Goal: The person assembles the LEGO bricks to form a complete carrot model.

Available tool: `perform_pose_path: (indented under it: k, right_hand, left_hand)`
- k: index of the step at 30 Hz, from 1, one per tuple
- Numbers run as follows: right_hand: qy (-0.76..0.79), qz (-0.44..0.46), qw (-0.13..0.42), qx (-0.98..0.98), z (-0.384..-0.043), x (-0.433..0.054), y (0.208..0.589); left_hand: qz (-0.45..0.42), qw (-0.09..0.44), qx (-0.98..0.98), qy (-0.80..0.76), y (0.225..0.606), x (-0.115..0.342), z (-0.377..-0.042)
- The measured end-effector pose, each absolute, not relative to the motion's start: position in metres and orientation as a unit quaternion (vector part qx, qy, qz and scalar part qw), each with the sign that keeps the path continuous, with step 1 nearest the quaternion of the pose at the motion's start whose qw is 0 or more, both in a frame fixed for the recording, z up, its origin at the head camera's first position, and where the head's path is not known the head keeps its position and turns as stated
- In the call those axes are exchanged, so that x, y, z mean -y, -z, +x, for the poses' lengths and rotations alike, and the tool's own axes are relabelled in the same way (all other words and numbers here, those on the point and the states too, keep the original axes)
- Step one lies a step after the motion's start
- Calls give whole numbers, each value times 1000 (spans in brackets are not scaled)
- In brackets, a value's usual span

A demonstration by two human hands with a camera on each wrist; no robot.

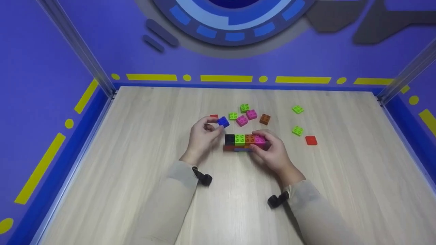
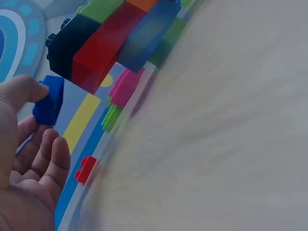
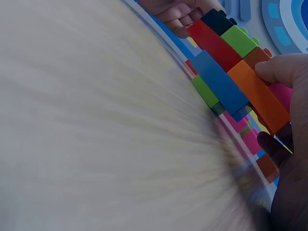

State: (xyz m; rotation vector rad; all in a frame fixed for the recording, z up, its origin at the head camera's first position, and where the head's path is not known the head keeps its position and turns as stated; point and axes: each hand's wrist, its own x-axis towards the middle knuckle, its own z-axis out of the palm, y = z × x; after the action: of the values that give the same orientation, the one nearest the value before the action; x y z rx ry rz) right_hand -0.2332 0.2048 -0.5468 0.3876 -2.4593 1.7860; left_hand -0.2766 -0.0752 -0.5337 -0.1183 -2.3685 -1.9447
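Blue block (image 1: 223,122) is pinched by left fingers (image 1: 208,119); right fingers (image 1: 267,133) grip the multicoloured stack (image 1: 239,140).

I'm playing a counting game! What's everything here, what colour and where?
Stack: 1, multicoloured, in right hand
Blue brick: 1, blue, in left hand
Green bricks: 4, green, two beyond stack, two farther right
Pink bricks: 2, pink, beyond stack
Brown brick: 1, brown, beyond stack
Red bricks: 2, red, one near each hand
Table: 1, pale wood, under bricks
Wall panels: 3, blue, back and sides
Metal strips: 4, grey, wall corners, table edges
Cameras: 2, black, wrists
Sleeves: 2, beige, arms
Hands: 2, bare, over table
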Motion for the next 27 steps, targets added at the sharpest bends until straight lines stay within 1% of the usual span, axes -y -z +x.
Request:
perform_pose_path:
  k: [6,15,27]
  right_hand:
    - [-584,118,33,802,-233,-206,548]
    - [-581,113,28,805,-234,-207,548]
    - [-573,120,26,811,-236,-206,547]
  left_hand:
    - [-77,54,747,659,535,68,-273]
    - [-120,27,740,661,534,60,-266]
    - [-173,-3,756,631,532,61,-264]
